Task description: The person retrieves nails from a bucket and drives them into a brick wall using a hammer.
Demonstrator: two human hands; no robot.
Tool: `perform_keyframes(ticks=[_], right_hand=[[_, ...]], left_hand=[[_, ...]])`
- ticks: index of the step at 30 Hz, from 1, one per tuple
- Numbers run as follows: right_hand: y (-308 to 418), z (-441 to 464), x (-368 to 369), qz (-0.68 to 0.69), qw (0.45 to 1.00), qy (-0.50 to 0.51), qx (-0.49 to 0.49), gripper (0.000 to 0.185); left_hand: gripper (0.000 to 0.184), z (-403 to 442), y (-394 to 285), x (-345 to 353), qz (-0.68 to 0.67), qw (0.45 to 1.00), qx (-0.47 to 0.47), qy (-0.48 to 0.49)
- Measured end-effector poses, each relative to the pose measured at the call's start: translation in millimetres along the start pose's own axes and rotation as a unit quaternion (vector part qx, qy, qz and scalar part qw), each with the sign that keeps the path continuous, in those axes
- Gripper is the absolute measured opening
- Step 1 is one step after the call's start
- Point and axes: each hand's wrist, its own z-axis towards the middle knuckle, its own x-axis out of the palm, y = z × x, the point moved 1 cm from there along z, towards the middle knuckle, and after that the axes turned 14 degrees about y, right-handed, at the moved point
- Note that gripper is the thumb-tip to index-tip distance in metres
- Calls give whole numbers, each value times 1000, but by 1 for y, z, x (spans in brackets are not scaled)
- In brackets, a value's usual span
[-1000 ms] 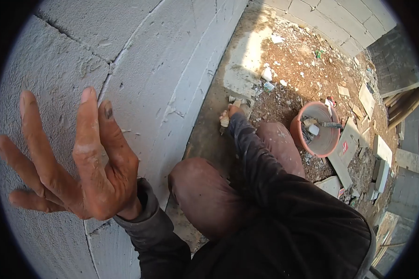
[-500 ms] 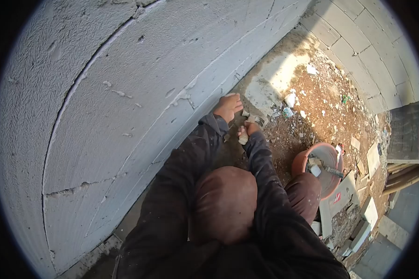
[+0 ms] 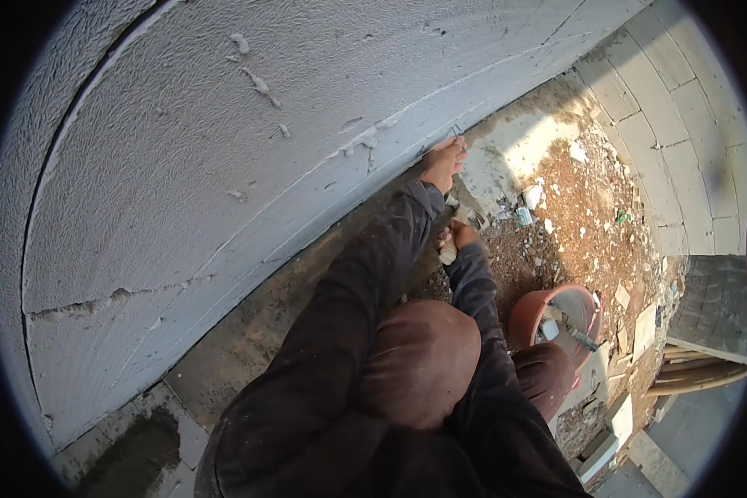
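My left hand (image 3: 444,162) is at the foot of the grey block wall (image 3: 249,158), its fingers bent close together near a thin piece at the wall; what they hold, if anything, is too small to name. Just below it, my right hand (image 3: 461,235) is wrapped round the pale handle (image 3: 448,251) of a tool low over the floor. The tool's far end shows only partly beyond my fingers. Both dark sleeves reach forward past my bent knee (image 3: 423,361).
An orange bucket (image 3: 529,315) with scraps and a tool in it stands right of my knees. Rubble (image 3: 589,212) covers the ground beyond. Board and block pieces (image 3: 646,332) lie at the right, near stacked poles (image 3: 697,376). A second block wall (image 3: 681,124) closes the far side.
My left hand has come down from in front of the wall, fingers spread, to the wall's foot, and moved farther along it. My right hand keeps its hold. The view has turned.
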Motion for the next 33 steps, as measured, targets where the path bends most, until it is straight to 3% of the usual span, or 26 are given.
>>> perform_keyframes(ticks=[6, 9, 11, 19, 27, 31, 33], right_hand=[[0, 3, -13, -25, 1000, -6, -4, 5], [2, 0, -12, 34, 999, 16, -21, 12], [3, -17, 5, 79, 989, 2, -122, 11], [37, -56, 88, 146, 957, 17, -249, 10], [30, -27, 110, 41, 973, 21, -228, 11], [30, -22, 111, 129, 952, -22, -278, 15], [34, -14, 103, 98, 970, 57, -214, 14]], left_hand=[[35, -1, -8, 11, -23, 1000, -1, 4], [34, 4, -6, 11, -43, 999, -7, 3], [34, 5, -7, 13, -54, 998, -8, 6], [38, 5, -6, 11, -108, 994, -11, 17], [48, -4, -8, 2, -35, 996, -1, 84], [49, 1, -8, -2, -19, 995, 0, 97], [50, 1, -8, -2, -13, 995, -6, 99]])
